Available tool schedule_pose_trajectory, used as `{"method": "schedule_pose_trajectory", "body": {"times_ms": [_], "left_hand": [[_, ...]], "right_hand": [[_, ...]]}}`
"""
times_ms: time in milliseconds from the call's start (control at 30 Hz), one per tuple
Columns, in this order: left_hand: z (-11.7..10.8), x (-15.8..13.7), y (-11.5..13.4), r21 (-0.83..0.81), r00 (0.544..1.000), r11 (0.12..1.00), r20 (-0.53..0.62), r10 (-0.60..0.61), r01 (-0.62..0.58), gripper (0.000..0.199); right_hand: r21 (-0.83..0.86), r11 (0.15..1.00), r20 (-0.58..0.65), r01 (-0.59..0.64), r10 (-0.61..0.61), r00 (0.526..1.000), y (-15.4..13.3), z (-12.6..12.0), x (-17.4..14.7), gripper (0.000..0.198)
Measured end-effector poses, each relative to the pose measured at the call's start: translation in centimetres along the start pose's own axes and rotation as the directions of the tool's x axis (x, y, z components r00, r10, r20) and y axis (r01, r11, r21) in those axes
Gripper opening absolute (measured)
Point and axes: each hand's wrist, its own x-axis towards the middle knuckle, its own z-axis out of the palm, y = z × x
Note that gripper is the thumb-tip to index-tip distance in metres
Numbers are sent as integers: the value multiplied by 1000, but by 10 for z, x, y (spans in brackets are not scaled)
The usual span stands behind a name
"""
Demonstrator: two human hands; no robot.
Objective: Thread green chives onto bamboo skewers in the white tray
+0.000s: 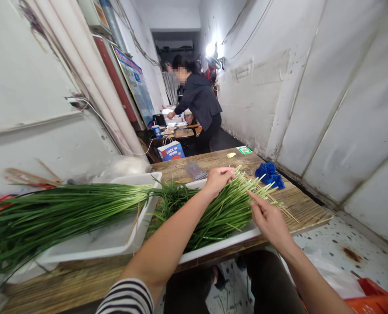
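Note:
Long green garlic chives [213, 218] lie in a white tray [220, 245] before me, their pale cut ends pointing right. My left hand [218, 179] is closed at the far side of these pale ends, fingertips pinched on some stalks. My right hand [267, 218] is at the near side of the ends, index finger reaching toward the stalks and the other fingers curled. What it pinches, if anything, is too small to make out. Several thin bamboo skewers [287, 211] stick out among the stalk ends, just past my right hand.
Another white tray [115, 250] on the left bears a large chive bundle [82, 200]. On the wooden table [307, 213] are a blue cloth [269, 175] and a green-edged code card [244, 150]. Beyond, a person [200, 100] bends over a cluttered table. An orange crate [373, 301] stands low right.

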Motion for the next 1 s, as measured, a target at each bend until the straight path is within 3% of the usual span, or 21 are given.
{"method": "schedule_pose_trajectory", "body": {"times_ms": [567, 1000], "left_hand": [[1, 3, -6, 39, 998, 999, -62, 19, -17, 22], [1, 0, 0, 93, 998, 994, -9, 58, -57, 24]], "right_hand": [[-61, 998, 8, 2, -1, 1000, 4, 1, 4, 51], [10, 1000, 19, -30, 30, 999, 5, 1, 1, 50]]}}
